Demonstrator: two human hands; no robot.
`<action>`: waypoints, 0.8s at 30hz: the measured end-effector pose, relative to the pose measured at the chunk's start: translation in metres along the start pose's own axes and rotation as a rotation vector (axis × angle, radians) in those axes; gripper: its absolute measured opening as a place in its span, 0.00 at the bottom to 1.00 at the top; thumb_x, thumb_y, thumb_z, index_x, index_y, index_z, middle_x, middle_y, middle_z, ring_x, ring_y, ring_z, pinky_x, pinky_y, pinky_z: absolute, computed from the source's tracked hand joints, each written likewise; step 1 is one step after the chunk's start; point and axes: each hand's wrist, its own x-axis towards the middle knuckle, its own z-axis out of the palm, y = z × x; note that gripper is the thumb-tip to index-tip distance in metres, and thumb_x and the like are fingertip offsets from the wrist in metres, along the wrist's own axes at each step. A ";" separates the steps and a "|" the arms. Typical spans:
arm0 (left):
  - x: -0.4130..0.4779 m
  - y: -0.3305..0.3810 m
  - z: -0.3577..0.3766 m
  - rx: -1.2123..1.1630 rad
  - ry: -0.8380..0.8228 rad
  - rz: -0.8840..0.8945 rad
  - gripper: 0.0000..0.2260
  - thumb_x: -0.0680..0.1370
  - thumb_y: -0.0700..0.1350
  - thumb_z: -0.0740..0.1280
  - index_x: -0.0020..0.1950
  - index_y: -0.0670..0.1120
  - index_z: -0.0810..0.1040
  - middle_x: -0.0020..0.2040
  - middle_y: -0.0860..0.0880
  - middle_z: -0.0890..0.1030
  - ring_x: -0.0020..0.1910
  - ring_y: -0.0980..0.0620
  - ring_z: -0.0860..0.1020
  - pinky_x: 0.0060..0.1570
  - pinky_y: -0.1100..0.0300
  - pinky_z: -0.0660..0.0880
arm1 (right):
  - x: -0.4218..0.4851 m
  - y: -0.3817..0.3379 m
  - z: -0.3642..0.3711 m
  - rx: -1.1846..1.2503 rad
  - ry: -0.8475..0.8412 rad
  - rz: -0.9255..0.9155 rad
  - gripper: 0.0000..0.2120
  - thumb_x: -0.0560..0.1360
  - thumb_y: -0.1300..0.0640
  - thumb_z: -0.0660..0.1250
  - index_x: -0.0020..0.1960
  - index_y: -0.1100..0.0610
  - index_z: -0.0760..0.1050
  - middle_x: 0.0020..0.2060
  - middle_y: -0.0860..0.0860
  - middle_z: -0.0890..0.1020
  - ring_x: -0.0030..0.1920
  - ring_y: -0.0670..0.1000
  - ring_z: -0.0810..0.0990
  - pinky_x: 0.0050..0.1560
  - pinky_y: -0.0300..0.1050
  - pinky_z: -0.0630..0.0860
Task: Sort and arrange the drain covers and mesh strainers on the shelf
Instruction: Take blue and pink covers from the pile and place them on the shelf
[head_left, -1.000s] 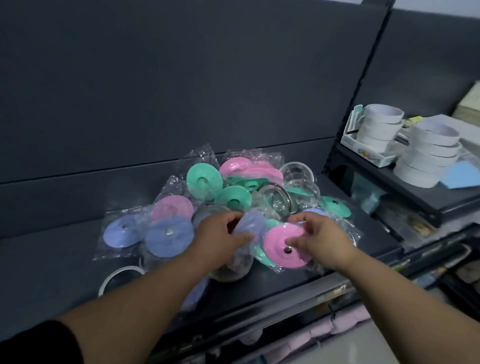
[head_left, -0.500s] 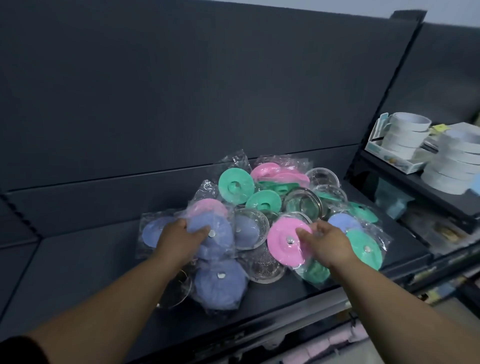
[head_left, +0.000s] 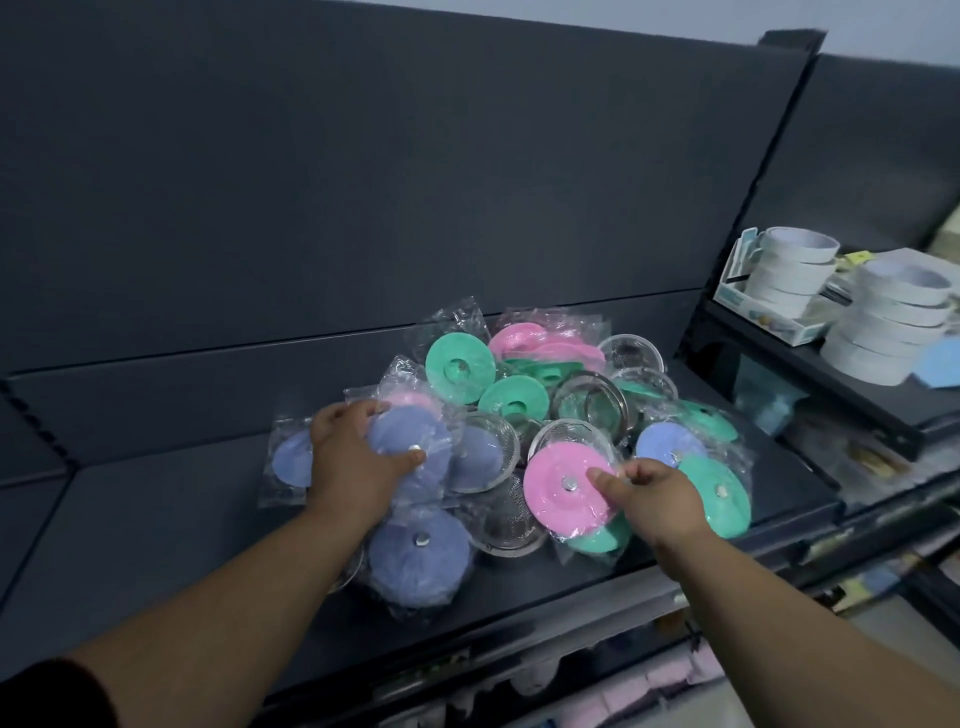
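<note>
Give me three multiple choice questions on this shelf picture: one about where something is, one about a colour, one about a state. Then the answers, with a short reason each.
1. Where do the white rolls stand?
A) on the side shelf at the right
B) on the floor
C) in a hand

2. What colour is the cover that the right hand pinches?
A) green
B) blue
C) pink

3. How is the blue cover that the left hand holds packed?
A) in a clear bag
B) in a cardboard box
C) bare

Answers:
1 A: the rolls sit stacked on the shelf at the right edge of the view.
2 C: the thumb lies on the pink cover, near its metal centre.
3 A: crinkled clear plastic shows all round it.
</note>
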 end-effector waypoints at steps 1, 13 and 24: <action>-0.001 0.003 -0.006 -0.016 0.009 0.010 0.26 0.66 0.41 0.79 0.62 0.49 0.75 0.68 0.47 0.63 0.54 0.53 0.70 0.58 0.63 0.67 | 0.002 0.002 0.005 0.052 -0.019 -0.009 0.12 0.69 0.55 0.77 0.35 0.58 0.76 0.31 0.54 0.79 0.30 0.52 0.75 0.34 0.42 0.73; -0.074 0.057 0.002 -0.516 0.279 -0.069 0.20 0.70 0.36 0.75 0.59 0.46 0.74 0.50 0.48 0.82 0.44 0.53 0.80 0.41 0.57 0.80 | 0.008 -0.038 -0.002 0.535 -0.473 -0.020 0.09 0.74 0.56 0.70 0.39 0.56 0.73 0.42 0.61 0.81 0.39 0.57 0.80 0.40 0.53 0.78; -0.132 0.019 -0.069 -0.703 0.444 -0.144 0.18 0.68 0.38 0.75 0.55 0.49 0.76 0.52 0.43 0.83 0.53 0.41 0.81 0.55 0.41 0.77 | -0.068 -0.060 0.068 0.639 -0.716 0.046 0.21 0.74 0.57 0.68 0.62 0.67 0.71 0.55 0.66 0.81 0.52 0.63 0.80 0.56 0.67 0.75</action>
